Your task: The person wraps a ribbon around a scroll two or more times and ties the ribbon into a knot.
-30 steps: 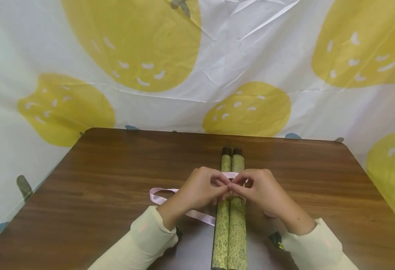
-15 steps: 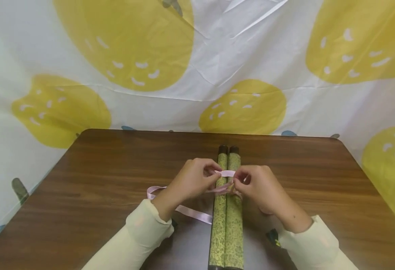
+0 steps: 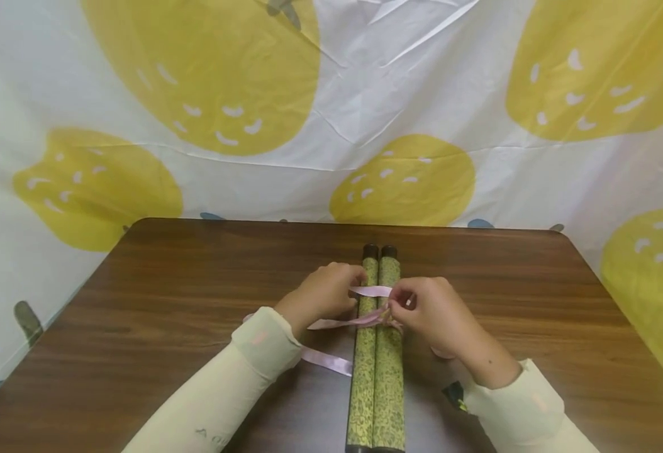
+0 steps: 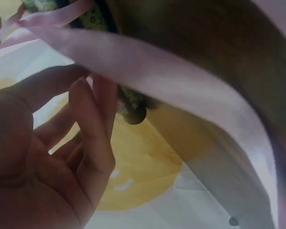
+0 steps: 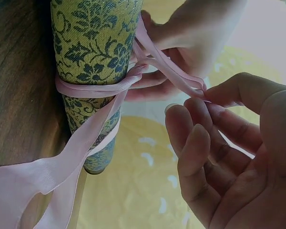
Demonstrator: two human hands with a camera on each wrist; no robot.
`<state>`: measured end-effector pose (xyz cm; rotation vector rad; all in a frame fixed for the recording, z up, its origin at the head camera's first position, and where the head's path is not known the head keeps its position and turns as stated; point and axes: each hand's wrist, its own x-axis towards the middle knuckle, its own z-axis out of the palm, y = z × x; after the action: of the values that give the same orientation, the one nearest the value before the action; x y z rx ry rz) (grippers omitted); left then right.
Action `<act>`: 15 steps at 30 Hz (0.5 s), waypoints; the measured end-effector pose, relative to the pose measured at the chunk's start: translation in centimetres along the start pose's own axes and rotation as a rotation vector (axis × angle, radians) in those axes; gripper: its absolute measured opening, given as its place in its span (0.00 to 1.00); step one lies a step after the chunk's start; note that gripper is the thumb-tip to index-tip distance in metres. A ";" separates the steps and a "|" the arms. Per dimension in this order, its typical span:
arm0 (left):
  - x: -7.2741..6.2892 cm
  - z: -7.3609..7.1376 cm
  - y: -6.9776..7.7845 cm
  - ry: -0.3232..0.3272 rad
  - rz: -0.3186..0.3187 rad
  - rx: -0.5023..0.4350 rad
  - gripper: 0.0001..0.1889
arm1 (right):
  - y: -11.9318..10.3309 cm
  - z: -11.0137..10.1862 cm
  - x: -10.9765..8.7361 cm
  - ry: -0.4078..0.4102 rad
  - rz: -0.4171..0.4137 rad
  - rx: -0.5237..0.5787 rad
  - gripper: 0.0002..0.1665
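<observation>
Two scrolls (image 3: 389, 365) in green-gold patterned cloth with dark ends lie side by side on the table. Pink ribbon (image 5: 95, 90) wraps and crosses them, with one strip farther along. My right hand (image 5: 229, 138) pinches ribbon ends between thumb and index finger, drawn away from the crossing. My left hand (image 3: 323, 292) is at the scrolls' left side, its thumb and curled fingers at the far strip; the fingertips are partly hidden behind a ribbon tail (image 4: 181, 83) in the left wrist view. That tail runs left from the crossing, below the hand.
Another length of ribbon (image 3: 327, 360) lies on the brown wooden table (image 3: 167, 302), left of the scrolls. A small dark object (image 3: 454, 395) shows by the right cuff. Behind the table hangs a white cloth (image 3: 275, 201) printed with yellow lemons.
My hands have parted from over the scrolls. The left has moved left, uncovering the ribbon tail, while the right keeps its pinch near the crossing. The head view has shifted slightly.
</observation>
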<state>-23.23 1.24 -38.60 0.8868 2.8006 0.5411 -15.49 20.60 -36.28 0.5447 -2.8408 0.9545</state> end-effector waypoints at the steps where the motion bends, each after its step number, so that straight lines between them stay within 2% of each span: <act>1: 0.1 0.2 0.0 0.008 0.013 -0.002 0.16 | 0.0 0.0 0.0 0.001 0.000 -0.004 0.04; 6: 0.5 0.7 -0.1 0.081 0.048 -0.022 0.04 | 0.1 -0.1 -0.1 0.001 0.004 -0.014 0.04; 10: 0.3 0.6 -0.1 0.119 0.013 -0.028 0.03 | 0.2 -0.1 -0.2 -0.004 0.013 0.001 0.03; 15: -0.7 -0.6 -0.3 0.166 -0.031 -0.028 0.04 | 0.3 -0.2 -0.1 -0.002 0.028 0.001 0.03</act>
<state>-23.00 0.46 -38.17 0.8266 2.9401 0.6773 -15.47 20.93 -36.32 0.5081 -2.8571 0.9600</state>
